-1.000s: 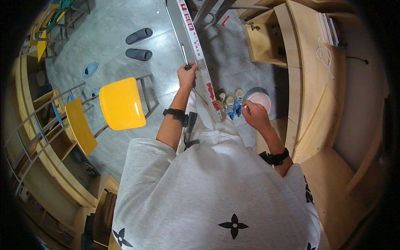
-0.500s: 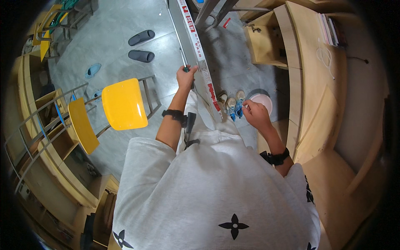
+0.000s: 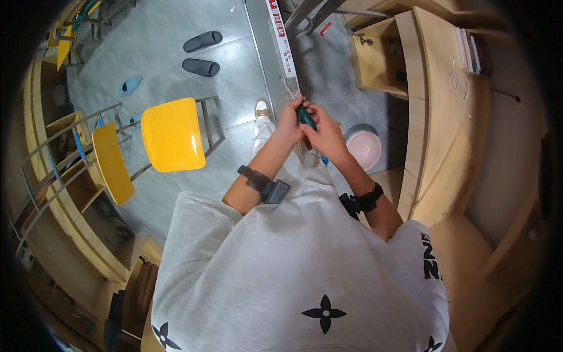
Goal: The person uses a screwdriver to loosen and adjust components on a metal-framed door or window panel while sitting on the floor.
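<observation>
Both my hands meet at a screwdriver point(image 3: 305, 118) with a dark green handle and a thin metal shaft. My left hand point(image 3: 287, 124) is closed with its fingertips at the front of the handle, by the shaft. Around the rear of the handle, my right hand point(image 3: 326, 136) is closed too. The shaft points away from me at a small metal plate point(image 3: 292, 85) on the edge of a long grey door-like panel point(image 3: 262, 41). Red and white printed tape point(image 3: 280, 38) runs along that edge. Whether the tip touches the plate is too small to tell.
A yellow chair point(image 3: 173, 135) stands left, with dark slippers point(image 3: 201, 67) and a blue slipper point(image 3: 129, 85) on the grey floor. Right of my hands are a pink basin point(image 3: 363, 150) and a wooden cabinet point(image 3: 380, 56). Metal legs point(image 3: 305, 17) rise beyond the panel.
My left hand has moved right with the screwdriver, from the panel's left side to its edge. My right hand, which was apart near the shoes, has come over and closed on the handle.
</observation>
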A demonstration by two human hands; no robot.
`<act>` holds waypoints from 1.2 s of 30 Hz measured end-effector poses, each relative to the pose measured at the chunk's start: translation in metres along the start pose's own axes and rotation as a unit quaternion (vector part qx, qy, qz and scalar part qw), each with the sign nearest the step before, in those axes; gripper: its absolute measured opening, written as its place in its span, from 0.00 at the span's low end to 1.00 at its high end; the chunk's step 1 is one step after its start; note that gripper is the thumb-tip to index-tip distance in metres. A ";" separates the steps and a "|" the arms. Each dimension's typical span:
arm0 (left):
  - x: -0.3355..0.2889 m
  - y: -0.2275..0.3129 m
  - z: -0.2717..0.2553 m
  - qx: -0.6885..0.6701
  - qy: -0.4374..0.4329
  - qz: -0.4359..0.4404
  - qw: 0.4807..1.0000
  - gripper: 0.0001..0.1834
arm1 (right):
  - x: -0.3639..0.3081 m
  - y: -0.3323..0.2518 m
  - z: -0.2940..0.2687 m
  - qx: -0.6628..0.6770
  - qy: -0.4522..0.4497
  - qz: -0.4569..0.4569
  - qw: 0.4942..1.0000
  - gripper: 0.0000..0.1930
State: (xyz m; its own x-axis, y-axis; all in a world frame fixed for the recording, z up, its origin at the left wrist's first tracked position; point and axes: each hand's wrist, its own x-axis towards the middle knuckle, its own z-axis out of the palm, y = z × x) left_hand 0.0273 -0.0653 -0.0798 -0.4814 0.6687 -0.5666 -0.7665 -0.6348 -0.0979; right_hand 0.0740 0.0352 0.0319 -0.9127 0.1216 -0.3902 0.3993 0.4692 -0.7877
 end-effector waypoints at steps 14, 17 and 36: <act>0.032 0.019 0.013 -0.010 0.038 0.032 0.999 0.16 | 0.001 -0.015 -0.034 -0.259 0.067 -0.129 0.955 0.16; 0.034 0.024 0.011 -0.023 0.068 0.032 0.997 0.15 | 0.010 -0.018 -0.035 -0.275 0.048 -0.150 0.948 0.17; 0.051 0.039 -0.009 -0.172 0.003 0.016 0.985 0.13 | 0.064 -0.064 -0.042 -0.407 -0.015 -0.296 0.864 0.21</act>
State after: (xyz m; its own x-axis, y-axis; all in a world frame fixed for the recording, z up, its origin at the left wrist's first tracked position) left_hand -0.0229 -0.0593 -0.1201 -0.4995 0.6454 -0.5779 -0.5621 -0.7491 -0.3506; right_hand -0.0132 0.0493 0.0773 -0.9287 -0.3667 -0.0556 -0.3407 0.9027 -0.2626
